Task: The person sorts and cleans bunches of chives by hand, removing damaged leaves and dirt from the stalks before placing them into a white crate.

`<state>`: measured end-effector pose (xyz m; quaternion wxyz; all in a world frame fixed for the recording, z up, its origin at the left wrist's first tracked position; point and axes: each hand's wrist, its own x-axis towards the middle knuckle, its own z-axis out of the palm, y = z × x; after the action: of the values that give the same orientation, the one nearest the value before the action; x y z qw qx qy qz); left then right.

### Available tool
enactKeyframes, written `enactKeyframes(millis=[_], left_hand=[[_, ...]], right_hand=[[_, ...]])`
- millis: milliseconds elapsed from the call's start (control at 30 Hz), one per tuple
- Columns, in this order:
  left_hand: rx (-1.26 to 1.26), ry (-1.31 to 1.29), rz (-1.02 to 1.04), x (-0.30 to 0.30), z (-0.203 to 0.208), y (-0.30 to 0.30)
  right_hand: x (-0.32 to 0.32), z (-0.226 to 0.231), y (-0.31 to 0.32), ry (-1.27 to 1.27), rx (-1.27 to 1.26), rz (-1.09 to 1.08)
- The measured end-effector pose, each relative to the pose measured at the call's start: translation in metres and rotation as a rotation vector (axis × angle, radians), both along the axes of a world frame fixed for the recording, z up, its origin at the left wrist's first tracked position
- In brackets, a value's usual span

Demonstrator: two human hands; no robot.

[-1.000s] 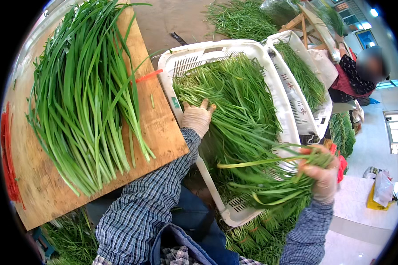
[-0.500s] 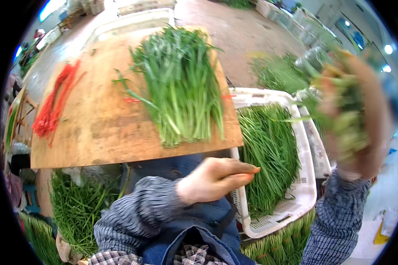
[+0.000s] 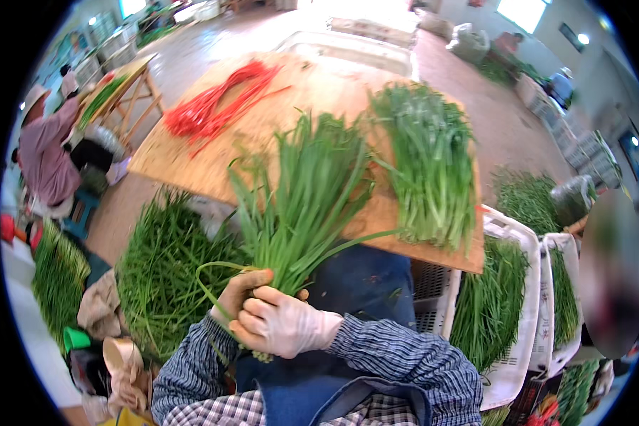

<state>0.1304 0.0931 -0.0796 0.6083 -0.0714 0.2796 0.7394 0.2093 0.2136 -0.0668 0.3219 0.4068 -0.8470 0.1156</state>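
Observation:
Both my hands are closed together round the stem end of a loose bunch of garlic chives (image 3: 302,195), low in front of my apron. My left hand (image 3: 234,292) grips it from the left. My right hand (image 3: 282,323) wraps over the lower stems, and the cut ends show a little below the fingers. The leaves fan up and away over the near edge of the wooden table (image 3: 213,167). One leaf loops out at the left. Another pile of garlic chives (image 3: 433,170) lies on the table's right side. Red plastic ties (image 3: 216,106) lie at its far left.
A large heap of loose greens (image 3: 174,277) stands left of my knees. White crates (image 3: 522,312) of chives stand at the right. A person in a mauve top (image 3: 46,153) sits at another table on the left. A blurred dark shape (image 3: 614,273) fills the right rim.
My hands, apart before with the right one raised and blurred at the right, are now together on the chives. The view has swung left, so the table appears farther right.

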Motion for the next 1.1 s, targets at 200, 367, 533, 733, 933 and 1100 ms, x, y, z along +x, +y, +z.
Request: enactKeyframes(millis=[200, 367, 533, 733, 933, 1100], left_hand=[[-0.061, 0.238, 0.067, -0.001, -0.007, -0.026], [-0.199, 0.386, 0.022, 0.009, -0.011, -0.027], [-0.209, 0.552, -0.144, 0.014, -0.008, -0.036], [-0.218, 0.646, -0.021, 0.007, 0.029, -0.017], [0.053, 1.196, 0.183, -0.044, 0.087, 0.018], [0.165, 1.52, 0.328, -0.09, 0.162, 0.055]], right_hand=[[0.042, -0.002, 0.0, -0.299, -0.16, -0.162], [0.088, -0.021, 0.054, -1.024, -1.411, -0.617], [0.044, -0.069, 0.057, -1.261, -1.811, -0.244], [-0.02, -0.013, 0.02, -1.119, -2.199, -0.006], [-0.065, 0.081, 0.023, -0.711, -1.708, 0.013], [-0.094, 0.169, 0.06, -0.473, -1.268, -0.143]])
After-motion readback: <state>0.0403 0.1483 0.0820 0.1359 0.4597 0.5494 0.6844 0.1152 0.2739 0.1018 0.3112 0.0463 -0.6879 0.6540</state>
